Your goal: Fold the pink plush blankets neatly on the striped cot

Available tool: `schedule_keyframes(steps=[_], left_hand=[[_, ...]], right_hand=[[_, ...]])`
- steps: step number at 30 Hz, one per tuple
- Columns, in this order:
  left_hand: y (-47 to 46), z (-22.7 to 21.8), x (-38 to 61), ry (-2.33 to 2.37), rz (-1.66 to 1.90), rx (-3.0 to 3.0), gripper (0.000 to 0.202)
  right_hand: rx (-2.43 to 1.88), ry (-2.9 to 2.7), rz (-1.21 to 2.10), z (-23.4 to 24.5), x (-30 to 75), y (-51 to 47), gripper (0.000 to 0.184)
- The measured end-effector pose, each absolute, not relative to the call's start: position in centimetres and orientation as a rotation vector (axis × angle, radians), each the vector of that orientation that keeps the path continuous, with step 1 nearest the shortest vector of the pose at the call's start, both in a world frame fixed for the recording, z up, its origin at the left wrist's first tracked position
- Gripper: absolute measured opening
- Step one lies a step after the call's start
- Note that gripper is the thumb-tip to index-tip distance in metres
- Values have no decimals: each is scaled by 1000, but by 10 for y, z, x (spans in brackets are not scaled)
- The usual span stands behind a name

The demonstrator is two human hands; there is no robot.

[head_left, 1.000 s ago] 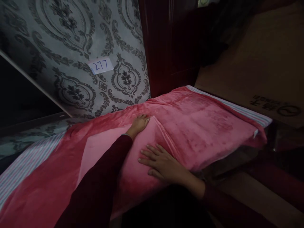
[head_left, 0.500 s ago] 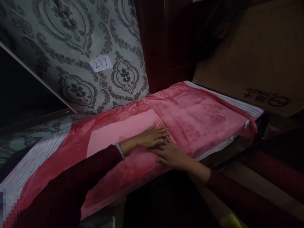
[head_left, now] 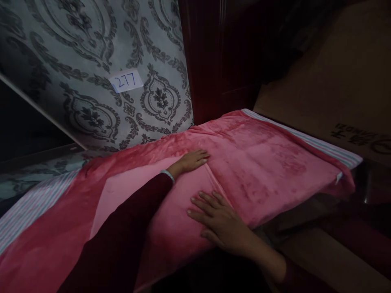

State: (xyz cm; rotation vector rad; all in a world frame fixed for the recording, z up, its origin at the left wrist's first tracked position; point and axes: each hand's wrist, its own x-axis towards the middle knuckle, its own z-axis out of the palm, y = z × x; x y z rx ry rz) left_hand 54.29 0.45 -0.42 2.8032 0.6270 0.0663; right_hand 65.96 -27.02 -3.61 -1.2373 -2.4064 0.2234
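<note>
A plush pink blanket (head_left: 259,162) is spread over a long surface, with a smoother, lighter pink folded section (head_left: 128,183) on its left half. My left hand (head_left: 192,161), a bracelet at its wrist, lies flat at the far end of the fold's edge. Nearer to me my right hand (head_left: 221,219) rests on the pink cloth with its fingers spread, close to the same edge. Neither hand grips anything. Under the blanket a striped cloth (head_left: 330,142) shows at the right end and at the left.
Behind stands a grey patterned panel (head_left: 128,110) bearing a paper label (head_left: 126,80) that reads 277. A dark red wooden door or panel (head_left: 214,61) is beside it. At the back right leans a cardboard box (head_left: 320,89) with dark print.
My hands, together at the fold's middle before, have moved apart: the left to the far side, the right nearer to me. The view has shifted slightly closer.
</note>
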Motion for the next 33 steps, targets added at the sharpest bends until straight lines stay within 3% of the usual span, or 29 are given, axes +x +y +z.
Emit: schedule_keyframes(steps=[6, 12, 21, 27, 33], left_hand=[[16, -11, 545, 839, 228, 2783, 57], [0, 19, 547, 1183, 351, 2878, 54], [-79, 68, 468, 650, 319, 2663, 73], [-131, 42, 425, 634, 109, 2666, 72], [-104, 12, 415, 755, 2, 2871, 64]], right_hand=[[-1226, -2398, 195, -38, 660, -269, 57], [-1256, -2410, 152, -38, 658, -267, 55], [-1190, -2432, 185, -6, 655, -269, 50], [-827, -2563, 230, 6, 603, -247, 45], [-895, -2607, 179, -23, 593, -241, 53]])
